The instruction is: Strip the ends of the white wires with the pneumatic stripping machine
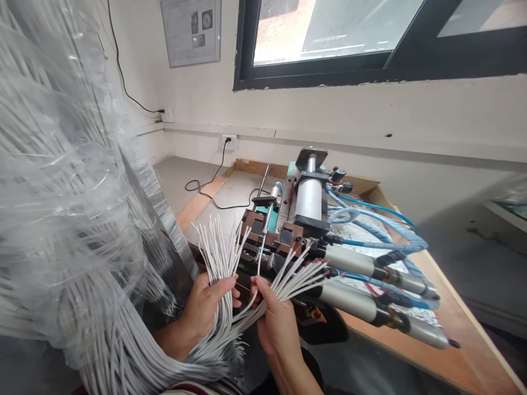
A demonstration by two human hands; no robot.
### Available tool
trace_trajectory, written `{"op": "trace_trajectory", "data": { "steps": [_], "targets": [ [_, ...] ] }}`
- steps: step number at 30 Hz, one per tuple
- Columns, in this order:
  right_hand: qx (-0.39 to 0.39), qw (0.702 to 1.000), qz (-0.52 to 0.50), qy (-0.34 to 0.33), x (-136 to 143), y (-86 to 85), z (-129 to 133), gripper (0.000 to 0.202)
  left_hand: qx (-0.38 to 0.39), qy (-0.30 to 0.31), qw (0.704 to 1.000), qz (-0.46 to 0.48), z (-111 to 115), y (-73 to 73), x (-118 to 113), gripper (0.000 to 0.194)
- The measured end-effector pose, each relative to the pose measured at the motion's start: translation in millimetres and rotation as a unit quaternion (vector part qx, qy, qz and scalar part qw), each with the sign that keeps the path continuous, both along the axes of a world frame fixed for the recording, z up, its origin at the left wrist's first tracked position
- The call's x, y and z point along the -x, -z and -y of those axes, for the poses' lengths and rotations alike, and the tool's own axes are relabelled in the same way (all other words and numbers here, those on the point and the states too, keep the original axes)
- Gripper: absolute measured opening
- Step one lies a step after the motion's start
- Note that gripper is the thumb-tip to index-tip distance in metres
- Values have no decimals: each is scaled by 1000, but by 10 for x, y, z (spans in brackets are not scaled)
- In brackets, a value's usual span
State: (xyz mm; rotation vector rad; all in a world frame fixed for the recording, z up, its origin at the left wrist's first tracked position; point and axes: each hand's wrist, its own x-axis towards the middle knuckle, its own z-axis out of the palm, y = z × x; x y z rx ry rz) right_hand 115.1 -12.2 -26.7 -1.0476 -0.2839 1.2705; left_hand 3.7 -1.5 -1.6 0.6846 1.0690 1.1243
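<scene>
My left hand (209,304) is closed round a bundle of white cables (220,252) whose ends fan upward. Closed too, my right hand (274,312) pinches a single white cable (259,260) between thumb and finger, its upper end at the front of a pneumatic machine (308,200). A second group of white cables (298,277), some with reddish tips, fans to the right from behind my right thumb. Both groups join the large mass of cables (135,340) at the lower left, partly wrapped in clear plastic (69,203).
Metal cylinders (349,299) and blue air hoses (387,241) extend right from the machine. A wooden-edged table (465,351) holds it. A black cord (214,184) runs to a wall socket (229,142). Behind are a window and a framed sheet (191,33).
</scene>
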Motion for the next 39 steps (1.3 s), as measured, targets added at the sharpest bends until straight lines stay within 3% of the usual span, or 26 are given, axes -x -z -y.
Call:
{"op": "trace_trajectory", "data": {
  "steps": [5,11,14,18,21,29,34,39],
  "targets": [
    [6,1000,-17,0,-7,-76,-47,20,10,-18,1000,13,2,-2,-16,21],
    [-17,985,-38,-167,23,-147,-8,27,-8,26,999,28,21,-28,-25,14],
    [-36,993,12,-108,53,-106,44,26,-18,33,998,41,19,-45,-27,14],
    [-27,999,40,-10,47,-20,59,23,10,-19,1000,19,3,-40,-14,19],
    [-5,1000,20,17,19,-13,4,21,10,-28,1000,4,-10,-42,-6,22],
    [28,998,-63,-3,-14,-110,-90,24,-9,-18,1000,-9,-33,-25,-17,16],
    [-20,988,-52,-141,32,-114,-50,24,-48,28,998,-14,-10,-27,-27,10],
    [-57,995,37,-71,62,-26,36,21,-35,46,998,-4,-5,-51,-25,10]
  ]
}}
